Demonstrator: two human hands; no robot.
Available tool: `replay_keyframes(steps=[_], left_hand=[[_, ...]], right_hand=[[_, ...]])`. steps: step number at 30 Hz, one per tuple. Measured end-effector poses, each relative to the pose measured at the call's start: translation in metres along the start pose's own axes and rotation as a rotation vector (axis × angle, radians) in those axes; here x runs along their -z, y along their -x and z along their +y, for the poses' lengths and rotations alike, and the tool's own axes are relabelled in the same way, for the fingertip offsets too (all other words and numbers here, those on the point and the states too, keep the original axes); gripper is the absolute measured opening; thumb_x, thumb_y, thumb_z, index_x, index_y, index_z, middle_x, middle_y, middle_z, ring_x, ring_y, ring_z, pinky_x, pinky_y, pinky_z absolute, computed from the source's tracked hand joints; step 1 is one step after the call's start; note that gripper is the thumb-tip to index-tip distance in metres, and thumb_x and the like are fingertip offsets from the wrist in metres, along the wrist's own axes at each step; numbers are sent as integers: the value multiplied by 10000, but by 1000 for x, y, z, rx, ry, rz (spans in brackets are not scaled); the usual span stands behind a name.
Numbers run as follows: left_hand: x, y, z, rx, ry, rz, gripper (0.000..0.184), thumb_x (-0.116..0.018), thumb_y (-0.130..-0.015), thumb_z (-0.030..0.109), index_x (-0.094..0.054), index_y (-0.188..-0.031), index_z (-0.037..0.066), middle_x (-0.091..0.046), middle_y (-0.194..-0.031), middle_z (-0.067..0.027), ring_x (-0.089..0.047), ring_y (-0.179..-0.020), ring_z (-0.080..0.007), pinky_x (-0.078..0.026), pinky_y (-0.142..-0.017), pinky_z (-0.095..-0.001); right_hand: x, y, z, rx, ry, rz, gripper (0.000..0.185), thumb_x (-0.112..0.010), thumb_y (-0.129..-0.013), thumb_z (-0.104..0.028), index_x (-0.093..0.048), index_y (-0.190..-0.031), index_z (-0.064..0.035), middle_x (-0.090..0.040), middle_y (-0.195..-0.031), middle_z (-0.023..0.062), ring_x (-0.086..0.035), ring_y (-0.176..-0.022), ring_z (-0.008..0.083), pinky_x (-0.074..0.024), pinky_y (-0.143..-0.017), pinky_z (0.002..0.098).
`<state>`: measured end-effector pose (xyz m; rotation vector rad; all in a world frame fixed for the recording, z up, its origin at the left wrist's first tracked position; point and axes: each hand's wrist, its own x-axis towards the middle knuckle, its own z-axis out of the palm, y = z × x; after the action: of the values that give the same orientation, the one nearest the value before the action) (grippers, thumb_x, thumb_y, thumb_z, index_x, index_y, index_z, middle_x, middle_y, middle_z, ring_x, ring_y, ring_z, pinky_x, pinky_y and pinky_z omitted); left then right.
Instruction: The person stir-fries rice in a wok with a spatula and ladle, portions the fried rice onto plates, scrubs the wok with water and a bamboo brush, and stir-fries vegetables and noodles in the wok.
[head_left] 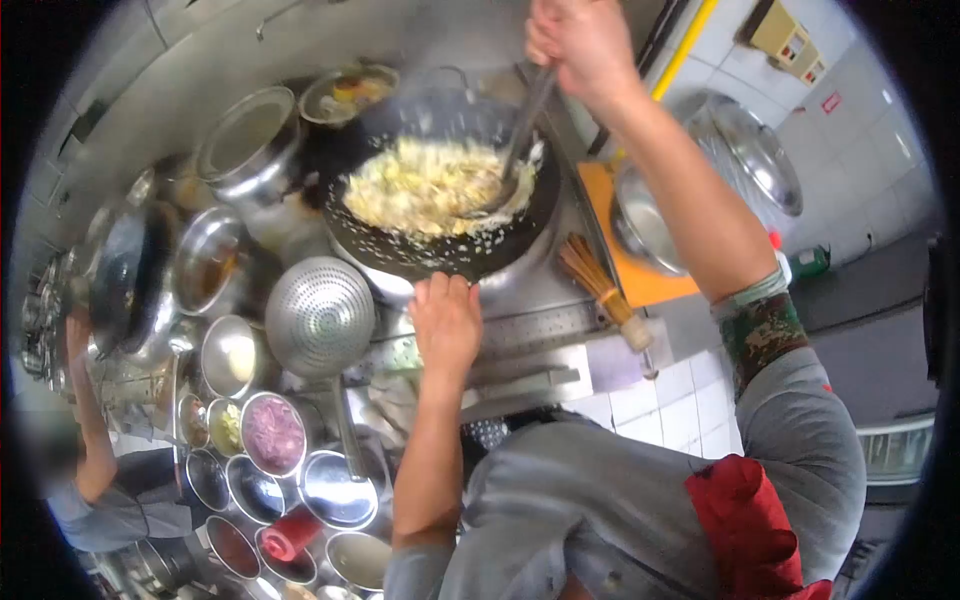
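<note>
A large black wok (pixel 345 225) sits on the stove, filled with yellow and white fried rice (pixel 415 190). Grains are scattered up its walls and some look blurred in motion. My right hand (pixel 580 45), raised beyond the wok's right side, is closed around the handle of a ladle (pixel 522 130). The ladle's bowl rests in the rice near the right wall. At the wok's near edge, my left hand (pixel 447 325) is closed on the rim; whether a cloth or a small handle lies under the fingers is hidden.
A perforated strainer (pixel 320 315) lies left of my left hand, above several bowls, one with pinkish sliced meat (pixel 275 433). A bamboo brush (pixel 605 290) lies right of the wok, near an orange board (pixel 640 285). Another person (pixel 95 460) stands at far left.
</note>
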<state>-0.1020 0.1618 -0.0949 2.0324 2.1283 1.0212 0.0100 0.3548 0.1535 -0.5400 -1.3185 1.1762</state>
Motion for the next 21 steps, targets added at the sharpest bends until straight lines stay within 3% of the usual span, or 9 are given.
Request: replay_keyframes(steps=[2,3,5,7,8,11,15,19,21], left_hand=[[-11,-6,-3,31,-2,-23,161,-654,-866,216,-633,-875,56,-565,-925,-116,-524,-927,-337,-411,-780,-462],[-14,-6,-3,31,1,-17,162,-655,-865,217,-633,-876,57,-564,-925,-116,-523,-927,-336,-410,-780,-464],[-16,-6,-5,23,-2,-5,163,-657,-863,220,-634,-878,59,-563,-926,-114,-522,-928,-335,-409,-781,-467],[-10,-10,-3,44,10,-45,174,-664,-859,222,-637,-919,61,-569,-948,-107,-527,-968,-326,-405,-801,-459],[-9,-10,-4,30,20,-33,184,-668,-859,223,-641,-945,62,-576,-962,-104,-530,-985,-322,-403,-807,-456],[21,1,3,7,-5,48,245,-686,-856,238,-645,-1029,68,-596,-1014,-94,-538,-1028,-307,-399,-820,-447],[59,-16,16,-51,-33,24,336,-704,-851,270,-640,-1118,76,-614,-1063,-83,-554,-1034,-291,-394,-827,-441],[19,-3,-10,-85,-42,-128,257,-700,-849,270,-614,-975,63,-587,-946,-104,-553,-916,-321,-412,-751,-456],[28,7,2,-107,83,-62,205,-713,-853,195,-608,-879,20,-581,-864,-162,-521,-834,-353,-404,-740,-447]], right_hand=[[10,-12,-17,24,-50,-40,367,-640,-958,-288,-391,-717,-164,-335,-517,-56,-346,-386,104,-275,-353,286],[15,-18,-20,66,-116,-35,306,-592,-958,-217,-411,-717,-160,-342,-517,-47,-336,-389,107,-269,-352,296],[49,-35,7,156,-171,-155,278,-597,-954,-206,-456,-728,-128,-334,-517,-50,-333,-424,101,-289,-408,295],[37,-31,74,-69,-175,102,310,-605,-954,-206,-431,-708,-132,-314,-507,-48,-300,-398,105,-282,-407,297],[34,-29,111,-73,-162,-42,343,-611,-956,-221,-407,-695,-135,-307,-499,-51,-276,-383,105,-274,-407,294],[28,-83,104,-244,-123,-75,332,-623,-957,-235,-403,-725,-146,-307,-503,-52,-277,-389,103,-274,-409,298],[27,-80,102,-176,-246,-31,335,-605,-967,-239,-402,-719,-142,-306,-510,-48,-285,-400,105,-273,-417,299],[21,-95,130,-351,-269,11,276,-575,-948,-170,-422,-720,-137,-328,-517,-44,-309,-398,110,-272,-392,303],[30,-135,112,-369,-234,-26,228,-510,-931,-126,-430,-720,-156,-357,-522,-38,-325,-388,119,-264,-349,310]])
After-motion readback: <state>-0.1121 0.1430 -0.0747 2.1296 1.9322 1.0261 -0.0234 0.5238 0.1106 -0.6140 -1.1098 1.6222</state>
